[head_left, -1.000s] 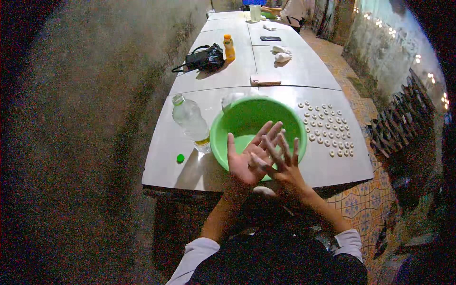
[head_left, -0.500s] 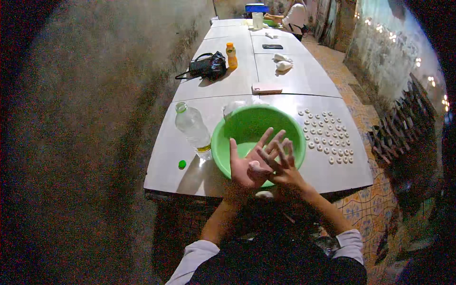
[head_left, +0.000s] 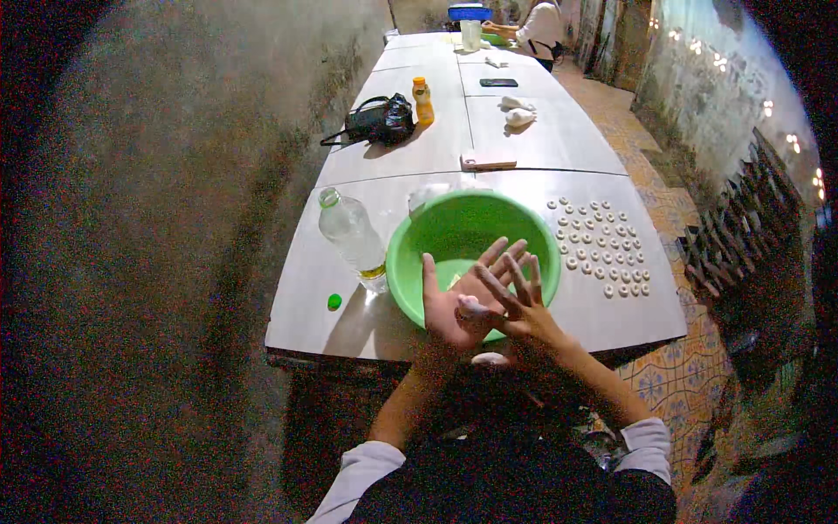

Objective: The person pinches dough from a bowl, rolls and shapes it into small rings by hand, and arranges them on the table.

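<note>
My left hand [head_left: 454,310] is held palm up over the near part of a green basin [head_left: 471,210], fingers stretched apart, holding a small pale lump of dough [head_left: 471,307] on its palm. My right hand [head_left: 528,314] has its fingers spread above the left palm, with its thumb side at the lump. A clear plastic bottle [head_left: 351,236] with an open top stands left of the basin, near a green cap [head_left: 334,301]. Many small pale rings of dough [head_left: 601,249] lie in rows on the white table [head_left: 297,323] right of the basin.
A black bag [head_left: 380,122], orange bottle [head_left: 423,103], pale flat object [head_left: 489,163], dark phone [head_left: 498,82] and white lumps [head_left: 519,116] lie or stand farther along. A person [head_left: 537,31] works at the far end. Dark stacked pieces [head_left: 733,227] line the right wall.
Since a second ago, the lump in my left palm has come more clearly into view. My right hand and its fingertips are slightly lower. The whole table sits a little lower in the picture.
</note>
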### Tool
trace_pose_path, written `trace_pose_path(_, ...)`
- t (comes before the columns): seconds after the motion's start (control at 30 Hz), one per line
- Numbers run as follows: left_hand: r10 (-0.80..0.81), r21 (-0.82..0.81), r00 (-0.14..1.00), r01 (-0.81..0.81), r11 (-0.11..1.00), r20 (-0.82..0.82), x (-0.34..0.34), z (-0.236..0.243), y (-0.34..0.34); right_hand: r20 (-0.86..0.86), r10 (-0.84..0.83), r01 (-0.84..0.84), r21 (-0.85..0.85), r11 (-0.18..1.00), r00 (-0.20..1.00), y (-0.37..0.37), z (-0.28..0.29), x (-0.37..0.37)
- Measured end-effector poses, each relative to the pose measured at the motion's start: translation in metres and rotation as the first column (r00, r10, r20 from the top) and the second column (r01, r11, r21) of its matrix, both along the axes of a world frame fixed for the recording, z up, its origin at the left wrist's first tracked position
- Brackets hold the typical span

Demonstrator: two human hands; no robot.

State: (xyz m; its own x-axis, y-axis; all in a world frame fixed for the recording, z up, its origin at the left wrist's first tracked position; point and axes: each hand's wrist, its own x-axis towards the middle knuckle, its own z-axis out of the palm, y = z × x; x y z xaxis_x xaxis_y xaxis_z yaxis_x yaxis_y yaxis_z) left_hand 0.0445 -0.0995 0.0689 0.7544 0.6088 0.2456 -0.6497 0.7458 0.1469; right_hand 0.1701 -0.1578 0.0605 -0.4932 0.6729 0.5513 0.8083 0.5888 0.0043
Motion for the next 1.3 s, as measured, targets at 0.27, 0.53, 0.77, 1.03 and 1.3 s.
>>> trace_pose_path(0.27, -0.084, -0.114, 0.963, 0.116, 0.987, 0.258, -0.005, -0.003, 0.004, -0.154, -0.101, 0.096, -0.038, 0.995, 0.983, -0.007, -0.01, -0.009)
trace_pose_path(0.53, 0.057, -0.014, 0.996, -0.056, 0.998, 0.072, 0.0, -0.007, 0.008, -0.237, -0.146, 0.133, -0.069, 0.989, 0.96, -0.007, -0.01, -0.014)
trace_pose_path(0.77, 0.025, -0.133, 0.996, -0.013, 0.991, 0.086, 0.002, -0.011, 0.01, -0.151, -0.135, 0.132, -0.031, 0.991, 0.979, -0.007, -0.001, -0.009)
trace_pose_path(1.03, 0.069, -0.014, 0.998, -0.068, 0.998, 0.005, 0.003, 0.005, 0.002, -0.077, -0.106, 0.106, -0.001, 0.994, 0.991, -0.009, 0.009, -0.013)
trace_pose_path(1.3, 0.036, -0.018, 0.998, -0.035, 0.999, 0.043, 0.002, 0.011, 0.005, -0.085, -0.031, 0.031, -0.003, 1.0, 0.996, -0.011, 0.005, -0.014)
